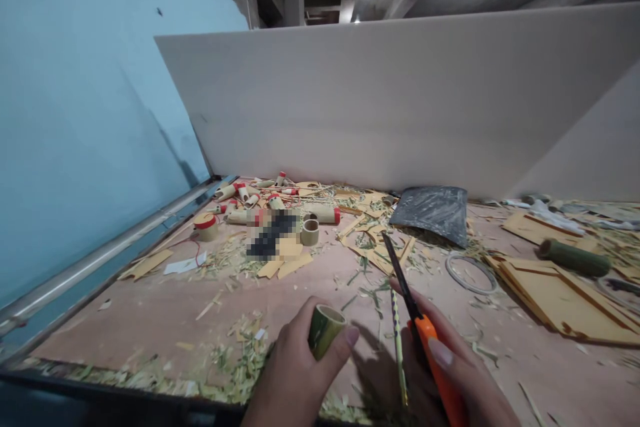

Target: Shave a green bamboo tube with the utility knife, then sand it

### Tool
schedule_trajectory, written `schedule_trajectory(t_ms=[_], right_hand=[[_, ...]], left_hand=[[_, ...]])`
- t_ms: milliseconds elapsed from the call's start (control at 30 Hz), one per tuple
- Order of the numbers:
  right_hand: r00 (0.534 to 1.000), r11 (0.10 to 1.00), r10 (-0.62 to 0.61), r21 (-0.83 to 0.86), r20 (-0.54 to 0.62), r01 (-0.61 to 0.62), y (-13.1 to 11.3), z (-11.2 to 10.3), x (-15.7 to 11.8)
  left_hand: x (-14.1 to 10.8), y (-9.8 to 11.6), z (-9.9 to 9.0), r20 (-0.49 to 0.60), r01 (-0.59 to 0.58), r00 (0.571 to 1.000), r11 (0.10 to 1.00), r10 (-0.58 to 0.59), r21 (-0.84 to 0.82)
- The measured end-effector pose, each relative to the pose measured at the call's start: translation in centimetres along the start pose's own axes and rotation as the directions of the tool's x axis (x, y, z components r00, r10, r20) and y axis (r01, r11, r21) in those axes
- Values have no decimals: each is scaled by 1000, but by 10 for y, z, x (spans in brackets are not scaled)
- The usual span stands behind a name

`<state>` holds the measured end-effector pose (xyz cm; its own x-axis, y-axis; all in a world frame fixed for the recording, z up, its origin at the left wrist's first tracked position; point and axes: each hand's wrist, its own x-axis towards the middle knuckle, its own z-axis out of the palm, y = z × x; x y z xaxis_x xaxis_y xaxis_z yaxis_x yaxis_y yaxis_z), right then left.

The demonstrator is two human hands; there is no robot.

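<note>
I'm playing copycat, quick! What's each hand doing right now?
Left hand: closed around a short green bamboo tube.
Right hand: closed on an orange-handled knife, blade pointing away.

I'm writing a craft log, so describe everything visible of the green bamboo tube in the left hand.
The bamboo tube is short and hollow, its outside mottled green, its cut rim pale. Its open end faces up, leaning slightly right in the picture. The left hand grips it from both sides, hiding its base, so whether it touches the table is unclear. It is apart from the orange-handled knife.
</note>
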<state>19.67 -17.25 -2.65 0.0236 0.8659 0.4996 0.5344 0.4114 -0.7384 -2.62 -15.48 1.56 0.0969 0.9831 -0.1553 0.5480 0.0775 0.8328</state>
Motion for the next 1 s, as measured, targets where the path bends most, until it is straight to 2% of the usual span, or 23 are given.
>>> schedule_trajectory(t_ms=[100, 200, 300, 367, 433, 533, 667, 733, 833, 1000], right_hand=[[997, 992, 78, 98, -21, -75, -2, -3, 0], [994, 995, 100, 2, -45, -100, -5, 0, -3], [999, 989, -48, -141, 22, 50, -3, 7, -4], [979, 966, -161, -185, 123, 182, 2, 10, -5], [950, 939, -222, -216, 219, 269, 7, 11, -6], [913, 907, -262, -245, 312, 343, 13, 10, -10], [887, 889, -279, -251, 366, 383, 14, 8, -12], [882, 885, -274, -258, 382, 387, 12, 8, -12], [890, 885, -247, -285, 384, 369, 12, 9, -11], [897, 857, -265, -339, 353, 387, 13, 15, -14]], left_hand=[[-1, 0, -2, 10, 30, 1000, 998, -30, -61], [0, 1, -2, 44, 90, 995, 987, -85, -133], [3, 0, 0, 57, 105, 994, 975, -96, -196], [4, -3, 1, 93, 133, 989, 960, -113, -246], [4, -5, 2, 126, 161, 983, 948, -131, -275], [2, -7, 0, 137, 155, 983, 953, -122, -260], [1, -2, -1, 147, 82, 988, 970, -50, -227], [1, 1, -1, 137, 52, 990, 972, -21, -229], [2, 5, -2, 152, 89, 987, 974, -58, -209], [3, 8, -6, 106, 100, 990, 993, -93, -68]])
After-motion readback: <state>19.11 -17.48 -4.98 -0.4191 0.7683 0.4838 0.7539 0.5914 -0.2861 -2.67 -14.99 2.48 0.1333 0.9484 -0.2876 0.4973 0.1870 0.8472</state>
